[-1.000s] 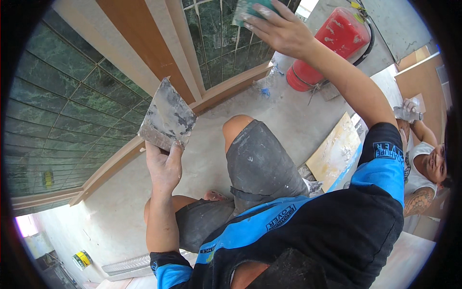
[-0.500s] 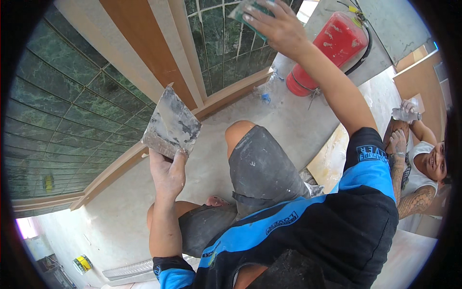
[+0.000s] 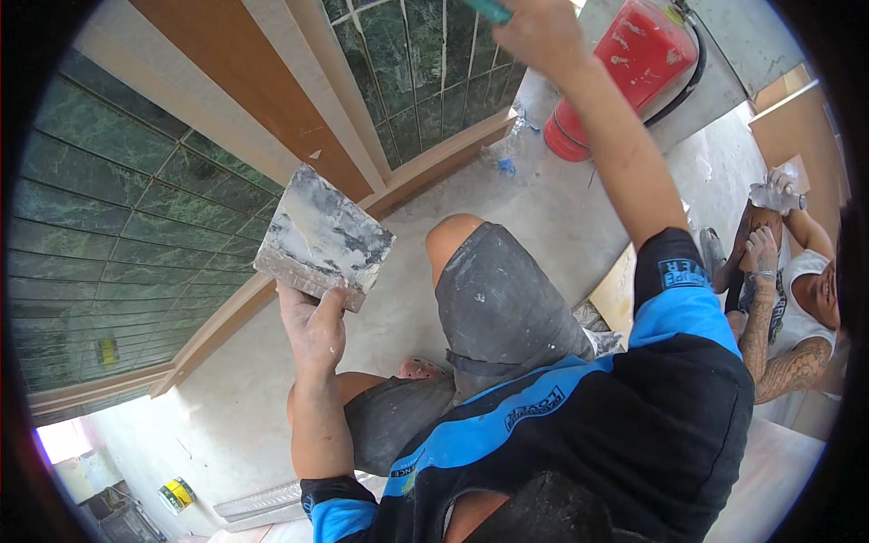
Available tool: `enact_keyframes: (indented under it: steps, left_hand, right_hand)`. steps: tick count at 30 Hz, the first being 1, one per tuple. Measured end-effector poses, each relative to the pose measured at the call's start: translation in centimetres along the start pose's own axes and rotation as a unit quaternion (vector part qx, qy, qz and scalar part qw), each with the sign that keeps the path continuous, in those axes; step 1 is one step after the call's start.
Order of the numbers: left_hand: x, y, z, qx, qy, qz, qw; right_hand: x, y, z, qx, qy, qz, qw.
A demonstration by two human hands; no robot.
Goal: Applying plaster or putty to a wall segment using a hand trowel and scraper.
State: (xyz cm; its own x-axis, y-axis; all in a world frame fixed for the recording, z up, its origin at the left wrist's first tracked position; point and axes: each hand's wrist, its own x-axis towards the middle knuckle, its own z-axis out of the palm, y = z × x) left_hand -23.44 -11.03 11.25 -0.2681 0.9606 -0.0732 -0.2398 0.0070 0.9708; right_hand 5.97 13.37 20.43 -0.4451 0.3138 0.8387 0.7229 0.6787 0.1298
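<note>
My left hand (image 3: 312, 330) grips a square board (image 3: 326, 231) from its near edge, thumb on the near side. Pale paste and dark smears cover the board's face. Raised at the top edge, my right hand (image 3: 543, 36) is closed around a flat green spreader (image 3: 491, 9), partly cut off by the frame. Dark green tiles (image 3: 398, 81) lie just left of that hand, with whitish paste along their joints. A second panel of green tiles (image 3: 163, 217) on the left shows thin darker joints.
A red fire extinguisher (image 3: 625, 68) stands right of my raised forearm. Wood trim (image 3: 444, 167) runs along the wall's foot. Blue scraps (image 3: 506, 166) lie on the grey floor. At right sits another person (image 3: 806, 290) holding a clear bottle (image 3: 769, 197). A bucket (image 3: 176, 495) is at lower left.
My right hand has shifted up and slightly right, and the spreader now shows nearly edge-on. The board in my left hand has turned, showing more of its face.
</note>
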Motion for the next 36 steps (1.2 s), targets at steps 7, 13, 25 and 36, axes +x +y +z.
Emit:
enact_keyframes:
  steps: [7,13,25,36]
  left_hand:
    - [0.3,0.3,0.5,-0.066,-0.001,-0.034,0.997]
    - [1.4,-0.4,3.6,-0.164,-0.065,-0.091,0.98]
    - [2.6,1.0,3.4,-0.18,-0.137,-0.068,0.972]
    - [3.8,1.2,5.5,-0.193,-0.169,-0.116,0.96]
  right_hand:
    - [-13.3,-2.2,7.2,-0.068,-0.106,-0.03,0.992]
    - [-12.4,-10.4,-0.8,0.566,-0.08,0.374,0.73]
    - [-3.1,3.6,-5.3,0.049,0.076,0.19,0.978]
    - [-6.5,5.1,2.1,-0.013,0.061,0.085,0.994]
